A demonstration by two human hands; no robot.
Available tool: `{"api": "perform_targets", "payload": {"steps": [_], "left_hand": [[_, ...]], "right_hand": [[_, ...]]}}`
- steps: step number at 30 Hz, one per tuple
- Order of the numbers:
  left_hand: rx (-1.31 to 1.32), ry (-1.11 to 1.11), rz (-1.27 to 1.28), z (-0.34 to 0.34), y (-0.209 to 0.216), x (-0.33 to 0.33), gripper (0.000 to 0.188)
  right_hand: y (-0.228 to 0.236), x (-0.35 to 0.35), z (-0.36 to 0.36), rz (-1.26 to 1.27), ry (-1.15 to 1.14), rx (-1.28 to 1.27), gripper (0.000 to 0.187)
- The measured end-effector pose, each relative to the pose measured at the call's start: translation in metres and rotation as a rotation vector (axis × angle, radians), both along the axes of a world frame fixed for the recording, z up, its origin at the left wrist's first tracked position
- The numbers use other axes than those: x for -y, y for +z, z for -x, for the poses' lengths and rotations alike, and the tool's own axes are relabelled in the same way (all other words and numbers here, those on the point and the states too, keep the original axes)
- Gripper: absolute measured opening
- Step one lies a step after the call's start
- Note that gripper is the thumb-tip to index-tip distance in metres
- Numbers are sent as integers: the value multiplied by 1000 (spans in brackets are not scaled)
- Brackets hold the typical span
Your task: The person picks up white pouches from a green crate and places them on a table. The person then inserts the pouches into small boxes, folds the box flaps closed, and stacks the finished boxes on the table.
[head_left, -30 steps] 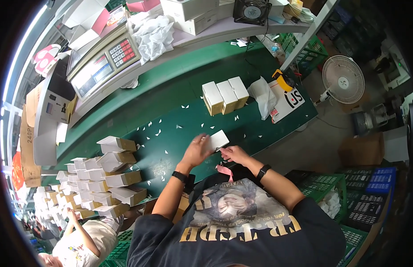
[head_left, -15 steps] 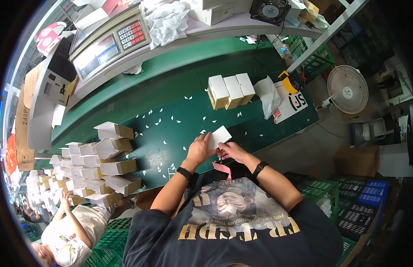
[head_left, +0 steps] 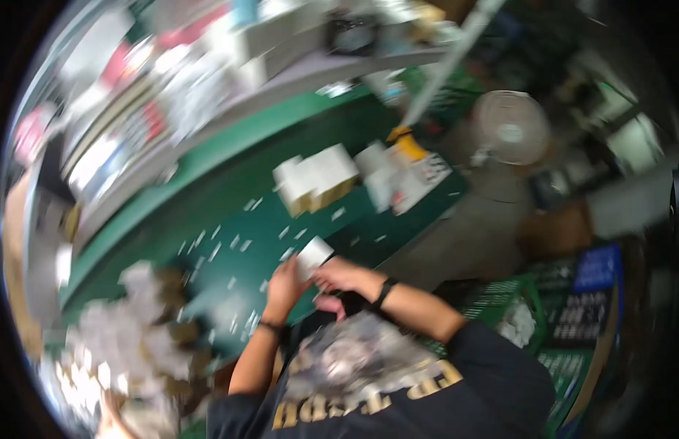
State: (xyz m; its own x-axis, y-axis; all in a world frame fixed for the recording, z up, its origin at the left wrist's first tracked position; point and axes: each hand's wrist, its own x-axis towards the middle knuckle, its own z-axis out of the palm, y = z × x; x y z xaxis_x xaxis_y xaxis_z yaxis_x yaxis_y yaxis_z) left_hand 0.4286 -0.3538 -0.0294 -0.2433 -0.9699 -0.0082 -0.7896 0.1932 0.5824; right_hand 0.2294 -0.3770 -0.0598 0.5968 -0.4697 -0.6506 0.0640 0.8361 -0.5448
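In front of my chest, both hands are at a small white box (head_left: 314, 253). My left hand (head_left: 284, 282) is closed on the box's left side. My right hand (head_left: 339, 275) has its fingers bent at the lower right edge of the box; blur hides exactly how they grip. Just below my hands hangs a pink strip (head_left: 330, 304). Beyond them, a row of three white-topped boxes (head_left: 325, 172) stands on the green table (head_left: 244, 227). Small white paper scraps (head_left: 240, 244) lie scattered over the tabletop.
Many open white boxes (head_left: 134, 329) crowd the left, by another person's hand (head_left: 114, 415). A plastic bag (head_left: 379, 179) and a yellow tape dispenser (head_left: 408, 145) lie far right. A shelf holds a scale (head_left: 109, 143). Crates (head_left: 533, 314) and a fan (head_left: 510, 126) stand right.
The whole picture has swung and smeared with my head's motion, so table, boxes and fan sit further left. Both hands stay at the white box.
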Motion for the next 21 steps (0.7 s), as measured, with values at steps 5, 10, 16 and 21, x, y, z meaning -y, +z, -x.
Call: {"api": "perform_targets", "payload": {"steps": [5,10,16,21], "left_hand": [[63,-2,56,-3,-8,-9,80],[137,-21,46,6,-5,-5,81],[118,-85,132,15,-22,8,82],[86,-388,79,7,27,18,79]], "right_hand": [[-20,0,-3,-55,2,76,34],[8,-8,4,-10,-46,35,35],[8,-3,48,923,157,-623,29],[81,-9,53,1691,249,-873,65]]}}
